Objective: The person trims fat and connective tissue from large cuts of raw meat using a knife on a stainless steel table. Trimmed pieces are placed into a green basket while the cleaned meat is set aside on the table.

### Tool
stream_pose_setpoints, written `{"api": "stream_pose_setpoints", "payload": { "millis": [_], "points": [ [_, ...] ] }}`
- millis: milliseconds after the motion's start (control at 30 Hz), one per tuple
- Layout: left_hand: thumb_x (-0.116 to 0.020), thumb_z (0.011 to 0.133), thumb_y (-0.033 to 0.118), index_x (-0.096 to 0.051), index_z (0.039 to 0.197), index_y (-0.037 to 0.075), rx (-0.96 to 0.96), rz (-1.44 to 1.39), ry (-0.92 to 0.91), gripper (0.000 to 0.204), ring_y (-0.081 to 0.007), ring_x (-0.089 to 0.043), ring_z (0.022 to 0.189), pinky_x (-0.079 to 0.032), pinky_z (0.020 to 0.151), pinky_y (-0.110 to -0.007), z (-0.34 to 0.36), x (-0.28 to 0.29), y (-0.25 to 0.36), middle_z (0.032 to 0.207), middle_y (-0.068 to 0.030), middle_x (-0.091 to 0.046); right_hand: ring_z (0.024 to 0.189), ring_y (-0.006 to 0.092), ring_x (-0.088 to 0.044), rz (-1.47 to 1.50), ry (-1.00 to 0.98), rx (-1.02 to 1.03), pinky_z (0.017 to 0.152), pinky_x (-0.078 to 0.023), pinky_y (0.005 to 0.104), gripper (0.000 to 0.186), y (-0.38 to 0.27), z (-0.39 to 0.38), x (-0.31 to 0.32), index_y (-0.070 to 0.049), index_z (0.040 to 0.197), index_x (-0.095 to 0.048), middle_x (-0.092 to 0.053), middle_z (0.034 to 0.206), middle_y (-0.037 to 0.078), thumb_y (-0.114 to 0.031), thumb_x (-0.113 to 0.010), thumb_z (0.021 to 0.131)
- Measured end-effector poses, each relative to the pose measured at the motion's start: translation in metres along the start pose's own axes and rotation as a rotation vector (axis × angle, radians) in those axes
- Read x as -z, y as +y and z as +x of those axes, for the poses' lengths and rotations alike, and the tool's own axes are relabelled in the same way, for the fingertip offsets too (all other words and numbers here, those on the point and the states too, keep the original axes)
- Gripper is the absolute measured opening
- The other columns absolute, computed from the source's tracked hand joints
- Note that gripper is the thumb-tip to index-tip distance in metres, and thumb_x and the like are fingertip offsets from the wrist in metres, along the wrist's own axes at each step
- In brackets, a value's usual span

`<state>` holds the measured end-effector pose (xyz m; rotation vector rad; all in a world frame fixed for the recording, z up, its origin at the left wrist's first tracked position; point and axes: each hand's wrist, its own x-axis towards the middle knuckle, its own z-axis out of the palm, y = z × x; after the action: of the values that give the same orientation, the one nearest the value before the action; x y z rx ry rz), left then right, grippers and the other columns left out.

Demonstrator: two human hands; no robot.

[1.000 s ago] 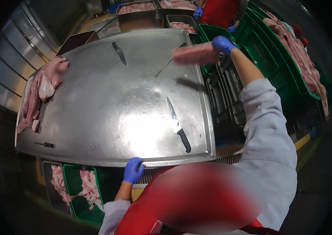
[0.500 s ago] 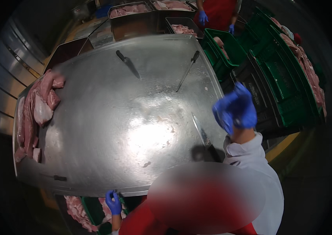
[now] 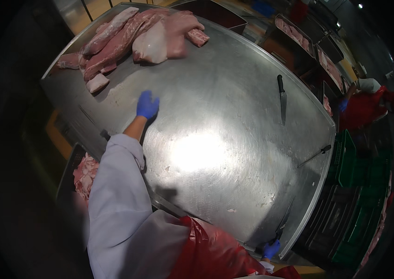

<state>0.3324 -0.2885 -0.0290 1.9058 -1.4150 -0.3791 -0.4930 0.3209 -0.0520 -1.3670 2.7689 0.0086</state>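
My left hand (image 3: 147, 105), in a blue glove, reaches out over the metal table (image 3: 225, 93) with its fingers extended and holding nothing. Beyond it lies a heap of long pink meat cuts (image 3: 127, 42), some with pale fat, at the far left. Down at the near right corner my right hand (image 3: 271, 250), gloved too, is closed at the dark handle of a knife (image 3: 284, 218). The blade points away from me along the tabletop. My right fingers are small in view and partly hidden.
Another knife (image 3: 282, 100) and a sharpening steel (image 3: 315, 156) lie toward the right edge. A dark-handled tool (image 3: 105, 135) rests near the left edge, above a crate of meat trimmings (image 3: 85, 176). Green crates (image 3: 364, 204) stand at right; a person in a red apron (image 3: 364, 109) is beyond.
The view has swung left. My left hand has come up from the near table edge and out toward the meat. From its raised place, my right hand has dropped to the knife.
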Motion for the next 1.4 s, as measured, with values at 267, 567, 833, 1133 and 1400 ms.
{"api": "stream_pose_setpoints", "payload": {
  "millis": [267, 567, 833, 1133, 1400],
  "points": [
    [-0.075, 0.079, 0.047, -0.041, 0.146, 0.010, -0.038, 0.526, 0.169, 0.084, -0.0406, -0.042, 0.136, -0.036, 0.112, -0.051, 0.227, -0.044, 0.044, 0.146, -0.0227, -0.043, 0.088, 0.0445, -0.062, -0.330, -0.033, -0.219, 0.081, -0.049, 0.0532, 0.029, -0.013, -0.006, 0.017, 0.001, 0.096, -0.062, -0.065, 0.091, 0.023, -0.015, -0.069, 0.073],
    [-0.085, 0.063, 0.059, -0.031, 0.153, 0.010, 0.335, 0.805, 0.131, 0.115, -0.0472, -0.046, 0.134, -0.039, 0.103, -0.065, 0.357, -0.113, 0.088, 0.149, -0.0263, -0.042, 0.104, 0.0512, -0.061, -0.044, -0.162, -0.567, 0.089, -0.051, 0.0506, 0.036, -0.057, -0.009, 0.039, 0.001, 0.110, -0.055, -0.063, 0.107, 0.031, -0.006, -0.064, 0.075],
    [-0.075, 0.075, 0.051, -0.062, 0.117, 0.008, 0.118, 0.416, 0.116, 0.061, -0.0358, -0.067, 0.104, -0.051, 0.086, -0.052, 0.445, -0.124, -0.023, 0.115, -0.0193, -0.068, 0.060, 0.0297, -0.071, 0.245, -0.430, -0.787, 0.051, -0.058, 0.0394, 0.062, -0.178, 0.068, 0.066, 0.002, 0.125, -0.042, -0.070, 0.085, 0.021, -0.015, -0.074, 0.075],
    [-0.077, 0.070, 0.052, -0.041, 0.149, 0.006, 0.318, 0.492, 0.044, 0.098, -0.0405, -0.057, 0.127, -0.046, 0.106, -0.048, 0.330, -0.112, 0.017, 0.138, -0.0257, -0.057, 0.076, 0.0357, -0.070, 0.370, -0.191, -0.879, 0.051, -0.056, 0.0438, 0.055, -0.134, 0.010, 0.055, -0.002, 0.112, -0.048, -0.067, 0.095, 0.020, -0.020, -0.077, 0.069],
    [-0.087, 0.062, 0.044, -0.053, 0.133, 0.001, 0.065, 0.194, -0.142, 0.090, -0.0372, -0.066, 0.112, -0.054, 0.093, -0.046, 0.112, -0.089, 0.027, 0.121, -0.0231, -0.067, 0.052, 0.0288, -0.061, 0.960, -0.074, -0.789, 0.042, -0.047, 0.0410, 0.033, -0.067, 0.004, -0.004, -0.002, 0.105, -0.051, -0.060, 0.071, 0.015, -0.006, -0.066, 0.076]
  ]
}}
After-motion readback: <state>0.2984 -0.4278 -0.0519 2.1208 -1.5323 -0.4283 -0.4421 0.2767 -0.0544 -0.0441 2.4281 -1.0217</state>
